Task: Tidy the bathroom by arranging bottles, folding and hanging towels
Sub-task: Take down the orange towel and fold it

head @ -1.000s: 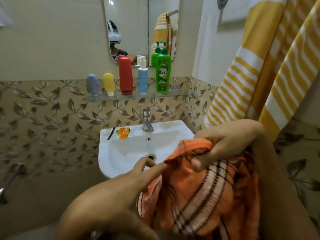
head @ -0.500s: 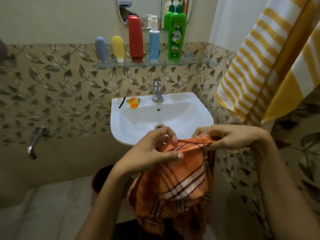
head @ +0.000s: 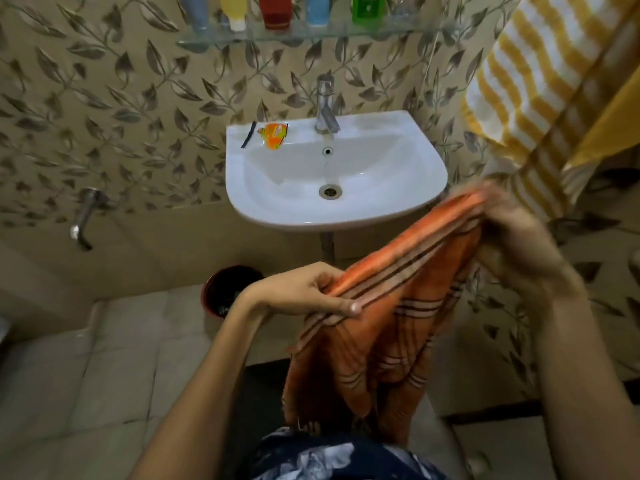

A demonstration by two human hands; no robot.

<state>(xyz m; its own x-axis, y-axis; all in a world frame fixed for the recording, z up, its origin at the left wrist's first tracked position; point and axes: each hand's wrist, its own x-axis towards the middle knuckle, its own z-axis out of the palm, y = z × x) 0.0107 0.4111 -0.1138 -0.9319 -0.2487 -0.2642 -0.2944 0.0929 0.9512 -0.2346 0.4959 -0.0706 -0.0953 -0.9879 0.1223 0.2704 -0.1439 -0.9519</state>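
Observation:
An orange towel [head: 384,327] with dark and white stripes hangs in front of me, below the sink. My left hand [head: 304,292] pinches its upper edge at the lower left. My right hand [head: 512,230], blurred, grips the same edge higher up at the right, so the edge runs taut on a slant between them. Several bottles [head: 277,12] stand in a row on a glass shelf [head: 398,31] at the top, only their lower parts in view. A yellow and white striped towel [head: 540,74] hangs at the upper right.
A white sink [head: 408,206] with a metal tap [head: 325,109] is fixed to the leaf-patterned wall; an orange sachet [head: 273,135] and a black comb [head: 248,134] lie on its rim. A dark red bucket [head: 225,289] stands on the tiled floor. A wall tap [head: 83,220] juts out at left.
My hands have moved apart and lower, stretching the towel's edge out; the left hand dropped down-left, the right went right. My view has tilted down, cutting off the mirror and bottle tops.

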